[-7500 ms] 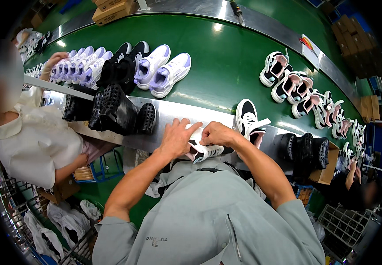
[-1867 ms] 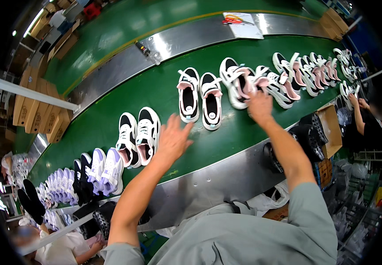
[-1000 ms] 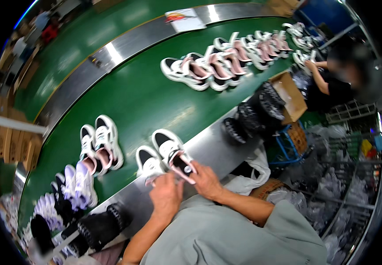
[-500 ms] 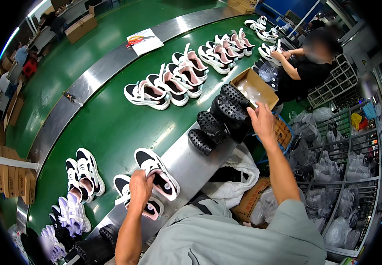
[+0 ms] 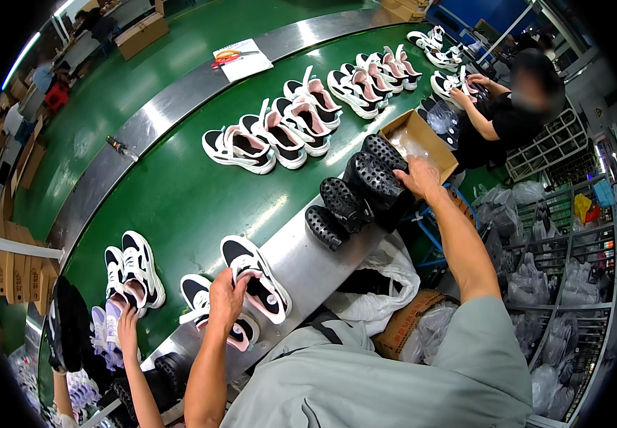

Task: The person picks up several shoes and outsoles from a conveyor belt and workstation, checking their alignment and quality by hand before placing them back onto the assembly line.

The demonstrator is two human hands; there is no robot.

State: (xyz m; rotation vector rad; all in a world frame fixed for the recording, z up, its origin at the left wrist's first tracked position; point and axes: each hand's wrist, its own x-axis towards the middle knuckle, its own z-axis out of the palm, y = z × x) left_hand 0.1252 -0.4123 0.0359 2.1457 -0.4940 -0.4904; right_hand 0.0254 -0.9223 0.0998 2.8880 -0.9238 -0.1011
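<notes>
Green conveyor belt (image 5: pixel 180 192) ran past; my left hand (image 5: pixel 227 296) gripped a black-white-pink sneaker (image 5: pixel 255 278), right hand (image 5: pixel 420 177) lay open on black soles (image 5: pixel 365 189).

Green floor (image 5: pixel 180 18) beyond steel-edged green conveyor (image 5: pixel 180 200); wire racks (image 5: pixel 572 235) w/ bags at right

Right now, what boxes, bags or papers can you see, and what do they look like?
Open brown cardboard box: at the belt edge by the right hand.
White paper sheet: on the steel rim, far side.
White plastic bag: crumpled below the steel ledge.
</notes>
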